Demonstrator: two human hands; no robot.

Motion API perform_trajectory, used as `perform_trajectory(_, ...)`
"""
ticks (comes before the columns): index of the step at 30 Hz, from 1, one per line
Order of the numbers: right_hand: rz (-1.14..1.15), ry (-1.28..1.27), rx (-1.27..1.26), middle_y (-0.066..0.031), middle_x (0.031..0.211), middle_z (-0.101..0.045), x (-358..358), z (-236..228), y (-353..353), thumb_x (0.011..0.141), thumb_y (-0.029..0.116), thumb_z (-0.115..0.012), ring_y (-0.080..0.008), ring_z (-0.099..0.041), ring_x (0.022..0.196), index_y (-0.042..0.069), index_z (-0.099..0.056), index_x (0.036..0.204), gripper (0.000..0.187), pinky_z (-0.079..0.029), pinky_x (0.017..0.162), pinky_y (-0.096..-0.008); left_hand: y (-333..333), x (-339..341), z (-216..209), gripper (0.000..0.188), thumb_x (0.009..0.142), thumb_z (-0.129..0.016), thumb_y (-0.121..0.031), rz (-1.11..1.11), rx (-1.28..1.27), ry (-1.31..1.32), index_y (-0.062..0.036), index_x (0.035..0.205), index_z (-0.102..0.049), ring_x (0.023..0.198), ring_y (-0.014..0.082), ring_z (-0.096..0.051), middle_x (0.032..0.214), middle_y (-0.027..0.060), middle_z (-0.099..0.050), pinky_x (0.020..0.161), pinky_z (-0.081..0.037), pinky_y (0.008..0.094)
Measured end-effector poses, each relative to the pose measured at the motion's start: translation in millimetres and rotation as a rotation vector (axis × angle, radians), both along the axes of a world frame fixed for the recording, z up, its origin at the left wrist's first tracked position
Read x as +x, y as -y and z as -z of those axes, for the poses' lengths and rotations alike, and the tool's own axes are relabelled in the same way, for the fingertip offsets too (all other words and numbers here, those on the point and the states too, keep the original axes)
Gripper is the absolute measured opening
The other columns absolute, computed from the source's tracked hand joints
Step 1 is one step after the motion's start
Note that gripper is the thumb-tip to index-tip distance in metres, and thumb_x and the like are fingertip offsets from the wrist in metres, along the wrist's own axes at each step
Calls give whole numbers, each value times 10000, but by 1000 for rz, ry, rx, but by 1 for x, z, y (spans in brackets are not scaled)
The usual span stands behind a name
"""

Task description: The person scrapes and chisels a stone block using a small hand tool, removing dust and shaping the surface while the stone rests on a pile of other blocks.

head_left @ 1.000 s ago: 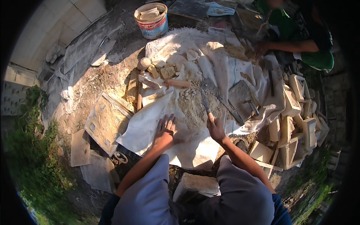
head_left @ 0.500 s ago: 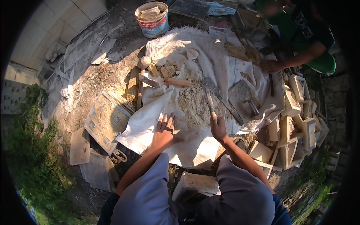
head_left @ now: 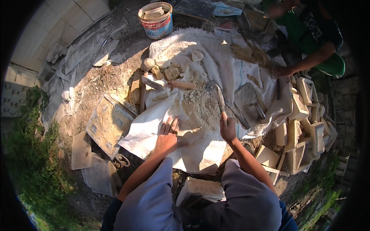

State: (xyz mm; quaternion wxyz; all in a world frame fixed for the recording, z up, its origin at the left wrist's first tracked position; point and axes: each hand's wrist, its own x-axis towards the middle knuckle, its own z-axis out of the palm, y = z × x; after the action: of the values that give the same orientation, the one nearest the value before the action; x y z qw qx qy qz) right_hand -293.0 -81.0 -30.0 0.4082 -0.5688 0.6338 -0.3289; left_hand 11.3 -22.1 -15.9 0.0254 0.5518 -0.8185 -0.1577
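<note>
Taking the heap of pale crumbs (head_left: 196,106) as the middle of the clock, the left hand (head_left: 168,133) lies palm down between seven and eight o'clock, opened flat with the fingers a little apart, pressing on a white sheet (head_left: 142,129) and gripping nothing. The right hand (head_left: 228,128), at four o'clock, is closed in a fist around the handle of a long narrow knife (head_left: 221,98). The knife stands between two and three o'clock of the heap, its blade pointing toward twelve; whether its tip touches anything, I cannot tell.

Just past the blade, a dark metal bar (head_left: 239,115) slants from one toward four o'clock. At three lies a grey slab (head_left: 248,98) with a small hammer (head_left: 259,110) at its lower edge. A wooden handle (head_left: 182,85) lies close by at eleven, and a round-headed mallet (head_left: 148,64) at ten.

Farther out, a bucket (head_left: 156,25) holding pale pieces stands at eleven, a co-worker's hand (head_left: 284,72) reaches in between two and three, stacked pale blocks (head_left: 306,142) fill four, and a crusted board (head_left: 110,125) sits between eight and nine.
</note>
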Motion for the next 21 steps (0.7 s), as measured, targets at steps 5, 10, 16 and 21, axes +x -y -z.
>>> perform_trajectory(5,53,-311,291,-284,590,-532,-13,31,-14,1058,692,-410,-390,-453,581,-86,-544,660,885,-400,635,-555,6,-6,1,1299,759,-648,-851,7,3,38,115,1573,-347,1598,395,-190,1691,206,-318,1300,-160,522)
perform_trajectory(10,-29,-243,423,-329,689,-639,-6,4,-10,1063,678,-410,-505,-639,703,-84,-648,733,864,-456,711,-575,0,-1,2,1280,772,-648,-832,9,129,156,96,1592,-322,1598,399,-192,1708,188,-288,1297,-156,542)
perform_trajectory(16,-82,-25,3,-240,587,-554,-4,13,-13,1123,503,-436,-407,-474,541,-57,-505,654,734,-340,590,-544,4,-5,0,1241,793,-664,-790,2,20,-11,77,1605,-308,1597,405,-192,1702,190,-300,1295,-151,546)
perform_trajectory(21,44,-284,346,-233,605,-590,-14,35,-25,1062,684,-412,-397,-548,568,-59,-585,688,851,-397,616,-534,5,-8,0,1253,787,-660,-800,6,10,9,69,1613,-296,1588,399,-218,1700,194,-299,1293,-175,529)
